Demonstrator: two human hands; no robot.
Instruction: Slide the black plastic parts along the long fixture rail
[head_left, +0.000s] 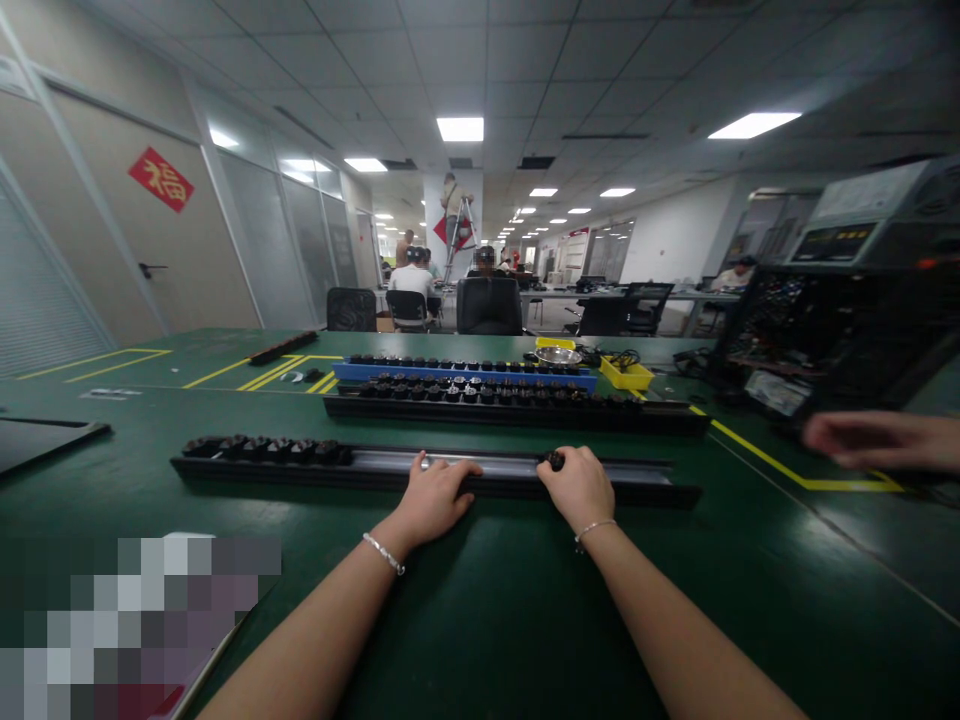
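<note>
A long black channel rail [517, 487] lies crosswise in front of me, its bright inner groove showing along the middle. Several black socket-like modules [281, 450] sit in a row at its left end. My left hand [439, 497] rests on the rail's middle, fingers apart, with nothing visible in them. Over the groove farther right, my right hand [583, 488] pinches a small round black module [555, 460] between thumb and fingers. The underside of that module is hidden by the hand.
Behind stand a second black rail [517, 410] and a blue rail [465, 372], both lined with modules. A metal bowl [559, 355] and yellow bin [627, 374] are beyond. Another person's blurred hand [862, 440] reaches in from the right, near a dark equipment rack [795, 330].
</note>
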